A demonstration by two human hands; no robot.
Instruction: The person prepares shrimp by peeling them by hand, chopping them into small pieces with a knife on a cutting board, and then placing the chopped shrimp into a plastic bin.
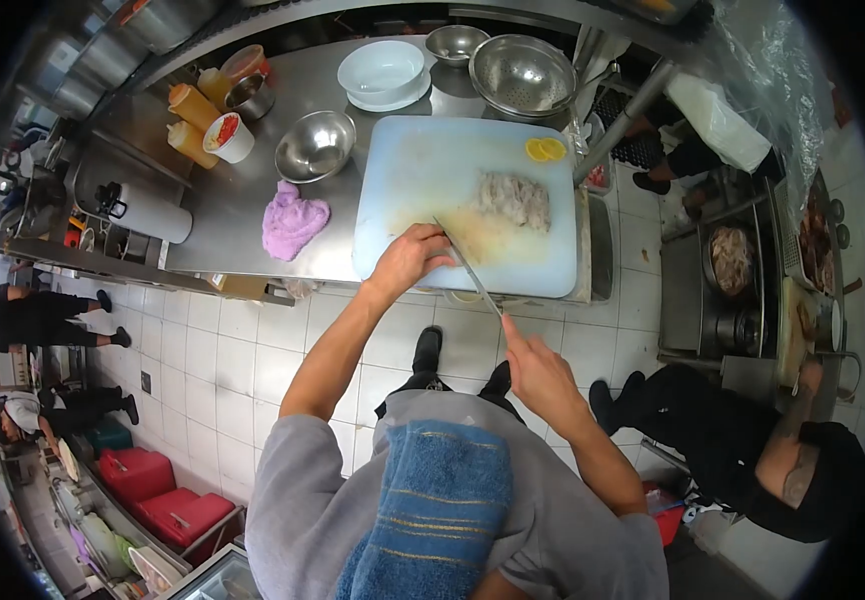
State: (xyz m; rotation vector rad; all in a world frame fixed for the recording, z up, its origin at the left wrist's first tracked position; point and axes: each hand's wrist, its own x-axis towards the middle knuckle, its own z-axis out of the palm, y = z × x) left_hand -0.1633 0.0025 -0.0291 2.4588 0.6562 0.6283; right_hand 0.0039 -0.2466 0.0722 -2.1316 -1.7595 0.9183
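My right hand (541, 372) is closed around the handle of a long knife (473, 270), its blade slanting up and left over the near edge of the cutting board (423, 170). With fingers curled and thumb tucked in, my left hand (411, 262) is at the blade's upper part, fingertips against its side. Behind the blade, a heap of pale, greyish chopped food (515, 202) lies on the right half of the white board. Two yellow lemon slices (546, 150) rest near the board's far right corner. A wet, yellowish-brown stain spreads between the heap and my left hand.
Left of the board are a purple cloth (295, 221) and a steel bowl (316, 146). White bowls (382, 72) and a colander (523, 76) stand behind it. Sauce bottles (193, 106) line the back left. A person in black (733, 450) works at the right; two others are far left.
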